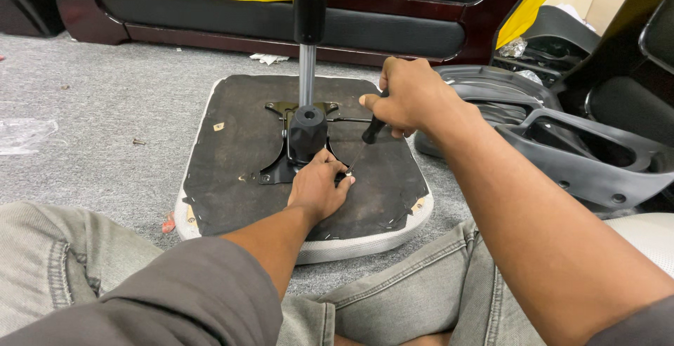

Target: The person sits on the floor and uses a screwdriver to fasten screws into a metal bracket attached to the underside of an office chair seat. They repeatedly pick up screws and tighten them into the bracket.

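Note:
An upturned chair seat (pixel 232 149) lies on the carpet, its dark fabric underside up. A black metal bracket (pixel 295 118) is mounted at its middle, with a gas-lift cylinder (pixel 307 51) standing upright in it. My right hand (pixel 407 97) grips the black handle of a screwdriver (pixel 372 132), whose thin shaft slants down to a screw (pixel 348 173) at the bracket's near right corner. My left hand (pixel 316 188) rests on the seat with its fingertips pinching that screw at the driver's tip.
Grey plastic chair parts (pixel 562 149) are piled at the right. A dark sofa (pixel 281 23) under a yellow cover runs along the back. A loose screw (pixel 138 141) and a clear plastic bag (pixel 24 135) lie on the carpet to the left. My knees fill the foreground.

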